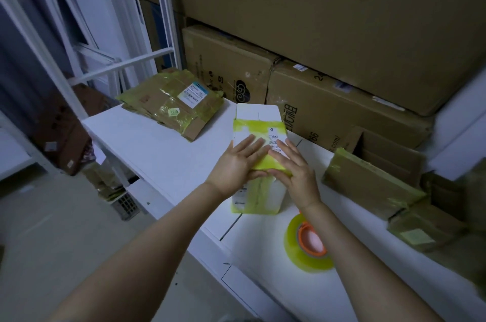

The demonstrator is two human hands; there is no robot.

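Cartons (pixel 315 32) of brown cardboard stand stacked high along the back of my white surface (pixel 163 142), filling the wall ahead of me, and a white metal rack (pixel 126 64) rises at the left over a pale floor (pixel 52 216). A flat brown parcel (pixel 163 103), wrapped in shiny tape and bearing a printed label, lies at the far left corner of the surface. More taped brown parcels (pixel 368 185) crowd its right end. A tape roll (pixel 297 248) with an orange core lies flat just beside my right forearm. The white box (pixel 256 114) sits in the middle of the surface, in front of the cartons, banded with yellow-green tape (pixel 252 125) across its top and down its near face. My left hand (pixel 236 161) lies flat on the top of the box, fingers straight and slightly spread, thumb along the near edge. My right hand (pixel 292 164) presses beside it, fingers straight over the tape and a printed slip (pixel 273 137), thumb at the same edge. Neither hand curls round anything; both are open and press down. The fingertips of the two nearly meet. The long axis of the box runs away from me towards the cartons, tilted slightly left, with its short end facing me.
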